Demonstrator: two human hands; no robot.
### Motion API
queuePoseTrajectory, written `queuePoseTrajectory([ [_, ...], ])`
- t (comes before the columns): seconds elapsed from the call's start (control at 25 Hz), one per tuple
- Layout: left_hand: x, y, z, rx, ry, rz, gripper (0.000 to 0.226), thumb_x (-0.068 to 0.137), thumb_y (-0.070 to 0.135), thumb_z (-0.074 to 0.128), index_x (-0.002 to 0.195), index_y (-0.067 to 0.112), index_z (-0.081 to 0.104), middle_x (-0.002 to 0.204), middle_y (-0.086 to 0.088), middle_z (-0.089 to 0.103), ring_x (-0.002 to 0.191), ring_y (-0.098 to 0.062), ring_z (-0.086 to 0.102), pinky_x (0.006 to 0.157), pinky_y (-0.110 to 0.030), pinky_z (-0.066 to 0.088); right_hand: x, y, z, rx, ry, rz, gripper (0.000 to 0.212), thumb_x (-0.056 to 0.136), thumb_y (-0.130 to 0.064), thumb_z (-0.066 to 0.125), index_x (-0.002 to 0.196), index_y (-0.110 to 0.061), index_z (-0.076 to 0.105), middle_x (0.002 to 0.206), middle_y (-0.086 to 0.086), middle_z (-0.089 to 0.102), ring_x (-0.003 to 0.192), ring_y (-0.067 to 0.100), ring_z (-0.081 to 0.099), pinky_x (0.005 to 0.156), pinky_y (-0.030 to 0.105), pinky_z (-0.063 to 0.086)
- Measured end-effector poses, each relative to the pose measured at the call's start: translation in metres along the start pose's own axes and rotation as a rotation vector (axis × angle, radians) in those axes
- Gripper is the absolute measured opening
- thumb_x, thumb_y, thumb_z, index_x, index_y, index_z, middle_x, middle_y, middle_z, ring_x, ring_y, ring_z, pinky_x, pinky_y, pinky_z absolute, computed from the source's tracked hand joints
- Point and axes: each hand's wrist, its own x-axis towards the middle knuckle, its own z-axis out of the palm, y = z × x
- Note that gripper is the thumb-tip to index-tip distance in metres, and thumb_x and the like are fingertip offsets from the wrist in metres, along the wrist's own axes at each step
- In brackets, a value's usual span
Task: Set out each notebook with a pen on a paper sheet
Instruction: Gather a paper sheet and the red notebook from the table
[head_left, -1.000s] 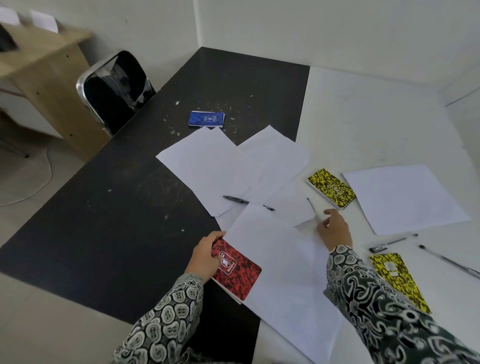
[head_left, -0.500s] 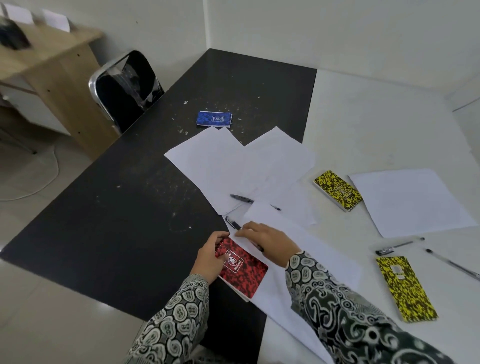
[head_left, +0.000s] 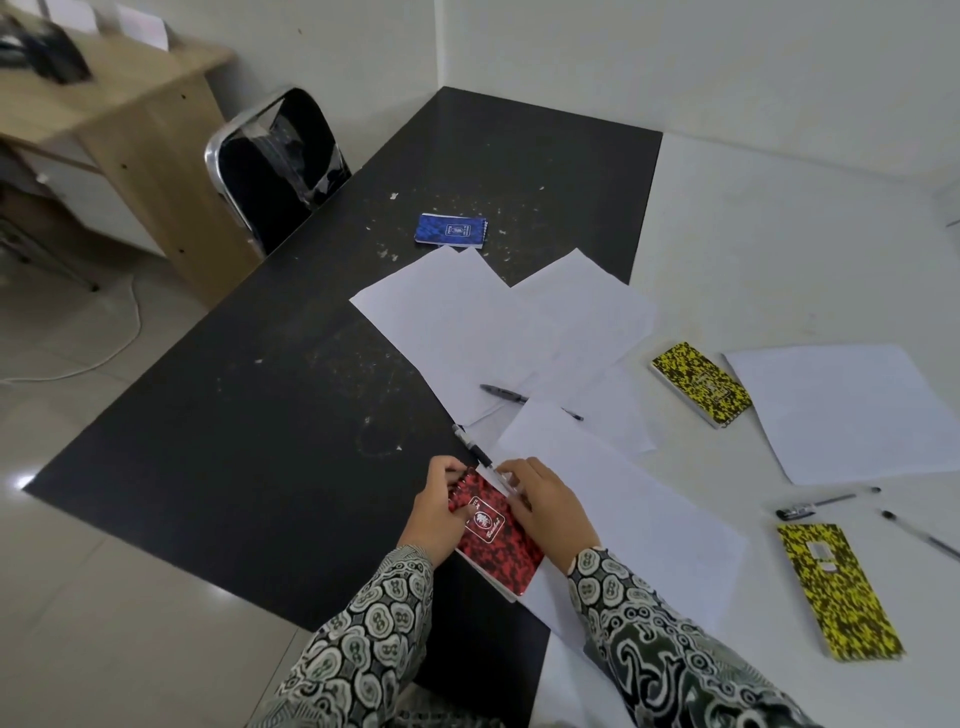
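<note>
The left hand (head_left: 434, 517) grips the red notebook (head_left: 496, 535) at its spiral end, low on the surface (head_left: 270, 395) around six o'clock. The right hand (head_left: 545, 506) pinches a pen (head_left: 480, 454) against the notebook's one o'clock edge, over a paper sheet (head_left: 623, 519).

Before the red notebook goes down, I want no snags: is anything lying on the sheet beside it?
Nothing visible: the nearest paper sheet is bare right of the red notebook. The pen is in the right hand.
</note>
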Motion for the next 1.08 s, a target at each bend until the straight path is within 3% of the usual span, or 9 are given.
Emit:
queuePoseTrajectory([
  [0.24,0.004,-0.004,-0.001,0.033,0.017,-0.015,0.043,0.081,-0.002,0.057,0.08,0.034,0.033,0.117,-0.01,0.056,0.108,-0.023,0.054,0.093,-0.042,0.047,-0.023,0.011,0.002,-0.017,0.007,0.029,0.032,0.088,-0.014,0.049,0.118,-0.024,0.053,0.108,0.001,0.055,0.101,0.018,0.05,0.083,0.034,0.047],
  [0.36,0.006,-0.004,0.0,0.043,0.032,-0.017,0.045,0.08,0.0,0.059,0.076,0.034,0.031,0.116,-0.012,0.054,0.111,-0.024,0.051,0.087,-0.034,0.041,-0.04,0.024,-0.003,-0.011,-0.017,0.047,0.03,0.088,-0.017,0.051,0.117,-0.026,0.054,0.101,-0.007,0.051,0.099,0.015,0.049,0.083,0.031,0.047],
  [0.48,0.007,-0.002,-0.005,-0.03,0.047,-0.024,0.045,0.078,-0.002,0.061,0.077,0.032,0.032,0.115,-0.008,0.056,0.112,-0.019,0.051,0.081,-0.023,0.039,-0.05,0.033,-0.017,0.05,-0.03,0.044,0.032,0.083,-0.047,0.049,0.106,-0.027,0.06,0.092,-0.02,0.045,0.093,0.014,0.053,0.085,0.029,0.045],
  [0.56,0.007,0.006,-0.015,-0.071,0.04,-0.008,0.045,0.079,-0.005,0.06,0.078,0.029,0.032,0.113,-0.004,0.059,0.108,-0.014,0.053,0.073,-0.017,0.041,-0.043,0.031,-0.036,0.023,0.068,0.012,0.044,0.077,-0.059,0.045,0.104,-0.027,0.061,0.099,-0.013,0.05,0.098,0.019,0.054,0.085,0.024,0.039],
  [0.68,0.009,0.031,-0.049,-0.044,0.01,0.077,0.05,0.077,-0.008,0.063,0.077,0.029,0.029,0.1,0.004,0.063,0.084,-0.006,0.055,0.067,-0.017,0.045,-0.002,-0.003,-0.074,-0.192,0.306,-0.118,0.039,0.081,-0.048,0.047,0.115,-0.028,0.053,0.119,-0.006,0.054,0.118,0.017,0.042,0.091,0.032,0.034],
  [0.76,0.018,0.053,-0.083,0.073,-0.065,0.127,0.054,0.075,-0.009,0.064,0.075,0.029,0.026,0.098,0.004,0.064,0.073,-0.004,0.05,0.063,-0.019,0.044,0.037,-0.042,-0.093,-0.32,0.297,-0.282,0.045,0.081,-0.045,0.047,0.123,-0.028,0.048,0.131,-0.01,0.05,0.132,0.014,0.03,0.096,0.031,0.022],
  [0.88,0.044,0.084,-0.142,0.371,-0.223,0.174,0.056,0.073,-0.011,0.063,0.078,0.028,0.023,0.095,0.0,0.064,0.073,-0.01,0.053,0.063,-0.027,0.049,0.089,-0.107,-0.08,-0.475,-0.028,-0.387,0.045,0.082,-0.041,0.047,0.123,-0.022,0.049,0.127,-0.001,0.059,0.129,0.018,0.044,0.102,0.036,0.017],
  [0.96,0.069,0.101,-0.177,0.669,-0.264,0.231,0.053,0.073,-0.01,0.059,0.088,0.024,0.022,0.094,-0.001,0.061,0.078,-0.018,0.054,0.07,-0.035,0.051,0.116,-0.144,-0.051,-0.476,-0.227,-0.227,0.038,0.086,-0.031,0.049,0.121,-0.016,0.045,0.117,0.009,0.063,0.112,0.028,0.056,0.096,0.042,0.034],
  [1.08,0.1,0.113,-0.21,0.939,-0.298,0.331,0.05,0.075,-0.011,0.051,0.109,0.01,0.022,0.096,-0.005,0.051,0.082,-0.025,0.052,0.07,-0.037,0.046,0.148,-0.17,-0.013,-0.143,-0.166,0.016,0.037,0.084,-0.025,0.055,0.118,-0.015,0.044,0.113,0.014,0.062,0.102,0.035,0.058,0.083,0.042,0.047],
])
